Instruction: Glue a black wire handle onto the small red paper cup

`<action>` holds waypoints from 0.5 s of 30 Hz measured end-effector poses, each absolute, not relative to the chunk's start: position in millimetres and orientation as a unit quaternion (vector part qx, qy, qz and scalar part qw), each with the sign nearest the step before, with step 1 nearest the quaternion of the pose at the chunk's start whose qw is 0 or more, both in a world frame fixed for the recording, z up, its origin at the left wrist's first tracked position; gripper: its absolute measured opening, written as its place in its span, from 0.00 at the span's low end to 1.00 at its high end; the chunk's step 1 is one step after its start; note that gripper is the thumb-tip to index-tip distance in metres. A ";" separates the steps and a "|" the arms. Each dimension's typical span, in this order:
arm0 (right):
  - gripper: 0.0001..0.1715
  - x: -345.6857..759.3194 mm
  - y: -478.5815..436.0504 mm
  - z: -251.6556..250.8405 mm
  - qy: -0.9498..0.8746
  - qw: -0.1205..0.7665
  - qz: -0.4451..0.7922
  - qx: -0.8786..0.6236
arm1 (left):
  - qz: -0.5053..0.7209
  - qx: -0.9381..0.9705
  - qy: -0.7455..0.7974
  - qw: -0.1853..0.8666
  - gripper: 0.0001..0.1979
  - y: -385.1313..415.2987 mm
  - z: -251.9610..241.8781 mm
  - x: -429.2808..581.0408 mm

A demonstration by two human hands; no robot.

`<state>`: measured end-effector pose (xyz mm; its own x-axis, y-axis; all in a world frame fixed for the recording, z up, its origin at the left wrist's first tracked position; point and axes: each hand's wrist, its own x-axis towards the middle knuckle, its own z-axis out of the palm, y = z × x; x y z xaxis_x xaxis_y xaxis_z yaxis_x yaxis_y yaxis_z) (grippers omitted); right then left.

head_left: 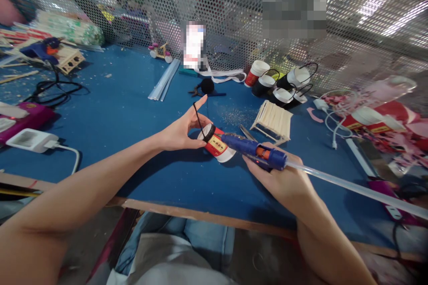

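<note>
Left hand [182, 131] pinches the red-and-white paper cup [217, 143] – right hand's [284, 178] grip holds the blue glue gun [256, 151] – hot nozzle could burn those fingers.

The glue gun [254, 150] covers the far side of the paper cup [217, 144], and its nozzle tip cannot be made out against the cup. The right hand [284, 182] hides the gun's grip and trigger. The glue stick [354, 187] runs off the right edge. Three patches above the table [133, 111] are blurred out. The left forearm [67, 205] leaves the bottom-left corner.
</note>
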<state>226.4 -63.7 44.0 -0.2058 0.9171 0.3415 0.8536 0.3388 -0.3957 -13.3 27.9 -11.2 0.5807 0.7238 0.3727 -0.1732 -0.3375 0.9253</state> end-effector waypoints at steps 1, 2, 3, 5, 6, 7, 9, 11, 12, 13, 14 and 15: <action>0.07 226.0 -64.5 44.5 -0.779 0.259 0.067 -0.567 | 0.413 0.705 0.198 0.541 0.56 28.3 -11.7 -13.6; 0.07 225.6 -65.3 45.0 -0.786 0.250 0.073 -0.561 | 0.411 0.705 0.200 0.541 0.56 28.6 -11.9 -13.8; 0.06 225.4 -66.0 45.4 -0.791 0.242 0.077 -0.557 | 0.411 0.705 0.200 0.542 0.56 28.8 -12.1 -14.0; 0.06 225.6 -66.7 45.8 -0.791 0.240 0.074 -0.557 | 0.411 0.705 0.196 0.544 0.55 29.0 -12.2 -14.0; 0.06 226.0 -66.6 45.7 -0.787 0.246 0.069 -0.561 | 0.412 0.705 0.194 0.544 0.55 28.9 -12.2 -13.9; 0.06 226.4 -66.3 45.4 -0.782 0.253 0.065 -0.565 | 0.413 0.705 0.193 0.543 0.55 28.8 -12.2 -13.7; 0.06 227.1 -65.4 44.9 -0.778 0.259 0.064 -0.569 | 0.413 0.708 0.192 0.540 0.55 28.3 -12.1 -13.3; 0.06 227.3 -64.3 45.2 -0.783 0.249 0.074 -0.565 | 0.411 0.711 0.187 0.539 0.54 27.8 -12.0 -13.0; 0.06 227.1 -63.7 46.0 -0.785 0.245 0.080 -0.563 | 0.409 0.713 0.183 0.539 0.54 27.6 -11.9 -13.0; 0.08 226.6 -63.1 47.2 -0.783 0.246 0.086 -0.564 | 0.408 0.714 0.181 0.540 0.54 27.5 -11.9 -13.0; 0.09 226.0 -62.5 48.7 -0.777 0.254 0.091 -0.568 | 0.409 0.714 0.179 0.540 0.54 27.6 -12.0 -13.2; 0.10 225.3 -61.9 50.6 -0.770 0.265 0.095 -0.573 | 0.408 0.715 0.177 0.539 0.55 27.8 -12.1 -13.4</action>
<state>225.3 -61.9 50.6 -0.2026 0.9323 0.2996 0.8315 0.3253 -0.4502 -13.4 27.8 -12.1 0.6034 0.6940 0.3927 -0.1872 -0.3554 0.9158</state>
